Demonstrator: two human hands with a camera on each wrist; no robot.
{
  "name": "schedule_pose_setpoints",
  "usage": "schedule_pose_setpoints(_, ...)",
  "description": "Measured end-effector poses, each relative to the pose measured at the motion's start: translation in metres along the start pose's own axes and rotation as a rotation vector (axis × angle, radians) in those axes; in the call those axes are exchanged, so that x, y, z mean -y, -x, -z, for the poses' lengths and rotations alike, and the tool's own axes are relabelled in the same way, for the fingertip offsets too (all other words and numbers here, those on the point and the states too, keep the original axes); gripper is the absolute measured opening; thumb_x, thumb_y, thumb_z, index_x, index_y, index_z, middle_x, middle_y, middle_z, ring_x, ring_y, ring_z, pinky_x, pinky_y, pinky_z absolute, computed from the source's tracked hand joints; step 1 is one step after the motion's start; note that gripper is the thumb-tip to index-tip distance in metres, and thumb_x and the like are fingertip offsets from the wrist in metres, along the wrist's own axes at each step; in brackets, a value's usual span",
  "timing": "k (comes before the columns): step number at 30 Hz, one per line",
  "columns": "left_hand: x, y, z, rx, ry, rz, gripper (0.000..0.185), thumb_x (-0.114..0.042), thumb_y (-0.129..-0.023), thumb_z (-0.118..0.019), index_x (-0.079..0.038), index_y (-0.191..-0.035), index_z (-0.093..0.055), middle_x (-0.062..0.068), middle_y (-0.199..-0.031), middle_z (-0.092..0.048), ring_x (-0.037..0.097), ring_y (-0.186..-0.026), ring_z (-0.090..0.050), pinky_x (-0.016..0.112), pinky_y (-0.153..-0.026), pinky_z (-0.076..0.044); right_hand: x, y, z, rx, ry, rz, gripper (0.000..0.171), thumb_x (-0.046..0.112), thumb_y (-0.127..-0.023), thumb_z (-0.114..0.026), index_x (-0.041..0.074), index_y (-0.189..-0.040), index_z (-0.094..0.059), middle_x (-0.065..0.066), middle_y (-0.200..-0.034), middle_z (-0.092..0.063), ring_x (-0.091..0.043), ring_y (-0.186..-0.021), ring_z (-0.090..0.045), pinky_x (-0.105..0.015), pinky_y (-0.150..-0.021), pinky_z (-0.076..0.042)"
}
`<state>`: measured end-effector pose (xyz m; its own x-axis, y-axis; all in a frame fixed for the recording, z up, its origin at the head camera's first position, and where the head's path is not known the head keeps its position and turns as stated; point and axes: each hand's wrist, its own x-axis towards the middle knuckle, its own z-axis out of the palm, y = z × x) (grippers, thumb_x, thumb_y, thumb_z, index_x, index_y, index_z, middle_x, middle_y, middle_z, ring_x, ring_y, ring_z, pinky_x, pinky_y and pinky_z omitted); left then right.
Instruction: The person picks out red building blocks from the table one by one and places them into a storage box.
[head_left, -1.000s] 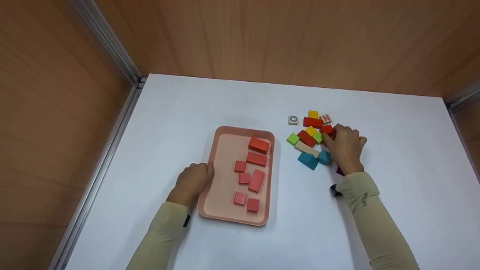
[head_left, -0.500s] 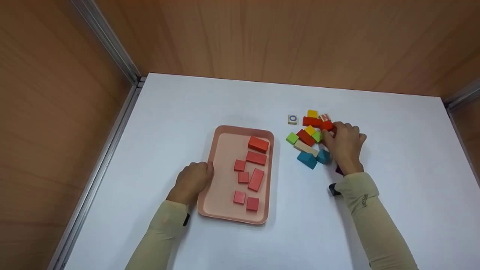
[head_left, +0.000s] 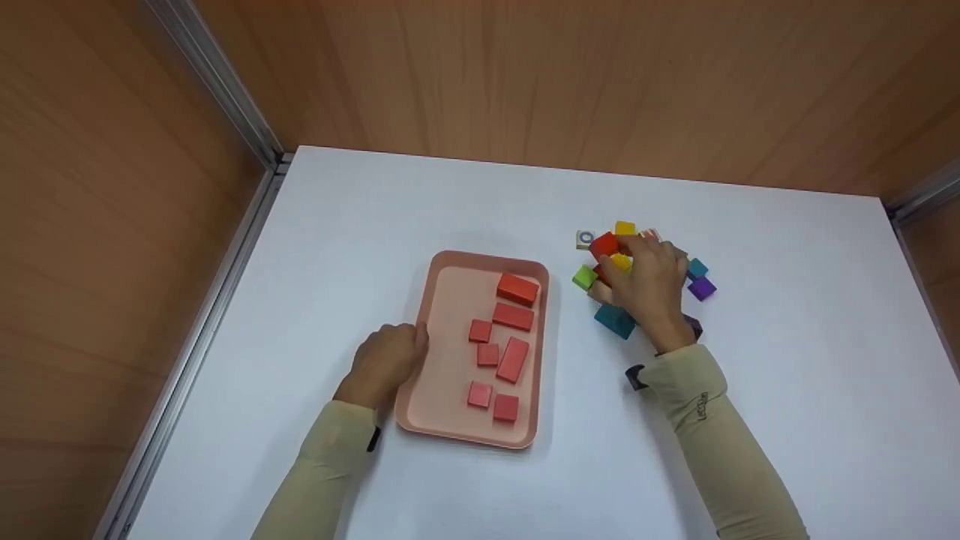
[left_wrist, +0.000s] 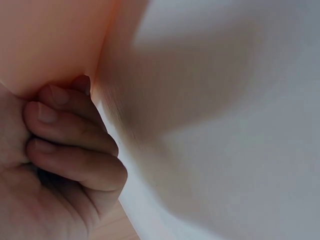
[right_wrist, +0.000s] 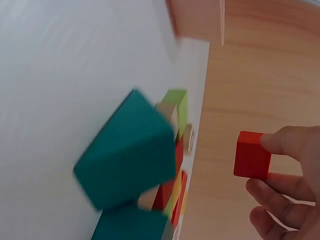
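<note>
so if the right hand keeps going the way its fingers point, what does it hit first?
The right hand, pinching a red block, points up-left. First in that line is probably the O tile, just beyond the block; the hand's height above it is unclear.

Right hand (right_wrist: 280, 185) pinches a small red block (right_wrist: 252, 155) in its fingertips. Blurry teal block (right_wrist: 127, 155) sits close up on the white bench (right_wrist: 60, 75).

Pink tray (head_left: 420, 420) of red blocks (head_left: 513, 318), white table (head_left: 420, 202), teal block (head_left: 615, 321), purple block (head_left: 702, 288), lime-green block (head_left: 584, 277)
</note>
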<state>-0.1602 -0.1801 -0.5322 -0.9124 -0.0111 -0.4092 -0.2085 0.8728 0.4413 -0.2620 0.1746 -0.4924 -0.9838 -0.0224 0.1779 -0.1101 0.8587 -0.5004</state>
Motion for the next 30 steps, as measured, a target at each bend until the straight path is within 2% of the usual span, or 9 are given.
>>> schedule_pose_setpoints(3,-0.001,0.000,0.000,-0.011,-0.030,-0.013,0.052,-0.037,-0.108,-0.030,-0.007,-0.082,-0.064,0.008,-0.067,-0.055,0.022,-0.062,-0.056,0.037,-0.060,-0.046,0.013,0.004,-0.006,0.009,-0.041,0.043,0.047,0.033,-0.093,-0.072,0.005,-0.129,-0.063,-0.012,-0.120,-0.065,-0.031,-0.118,-0.049,-0.057,-0.104,-0.023)
schedule_pose_setpoints(8,-0.002,-0.001,0.001,-0.042,-0.078,-0.041,0.052,-0.034,-0.108,-0.030,-0.003,-0.085,-0.066,0.008,-0.071,-0.058,0.024,-0.065,-0.056,0.041,-0.063,-0.047,0.036,0.011,-0.019,0.036,-0.081,0.105,0.047,0.033,-0.091,-0.075,0.006,-0.127,-0.065,-0.012,-0.115,-0.065,-0.029,-0.106,-0.049,-0.050,-0.088,-0.030)
schedule_pose_setpoints(17,-0.001,-0.003,-0.001,-0.029,-0.059,-0.023,0.052,-0.035,-0.108,-0.031,-0.005,-0.085,-0.065,0.008,-0.070,-0.058,0.024,-0.064,-0.056,0.040,-0.061,-0.046,0.070,0.022,-0.038,0.048,-0.052,0.212,0.045,0.034,-0.090,-0.076,0.007,-0.124,-0.067,-0.011,-0.116,-0.067,-0.028,-0.107,-0.051,-0.046,-0.084,-0.031)
schedule_pose_setpoints(23,-0.001,-0.003,-0.003,-0.037,-0.066,-0.030,0.052,-0.035,-0.108,-0.031,-0.005,-0.084,-0.065,0.007,-0.069,-0.057,0.024,-0.064,-0.056,0.040,-0.062,-0.046,0.084,0.027,-0.048,0.067,-0.032,0.266,0.046,0.033,-0.087,-0.079,0.008,-0.124,-0.067,-0.010,-0.113,-0.068,-0.027,-0.100,-0.053,-0.045,-0.082,-0.033)
schedule_pose_setpoints(30,0.000,-0.003,-0.002,-0.061,-0.072,-0.042,0.053,-0.035,-0.108,-0.032,0.000,-0.096,-0.069,0.013,-0.082,-0.064,0.027,-0.072,-0.060,0.046,-0.069,-0.049,0.092,0.032,-0.059,0.129,-0.026,0.327,0.048,0.035,-0.087,-0.079,0.013,-0.128,-0.067,-0.006,-0.119,-0.068,-0.025,-0.100,-0.052,-0.043,-0.082,-0.034)
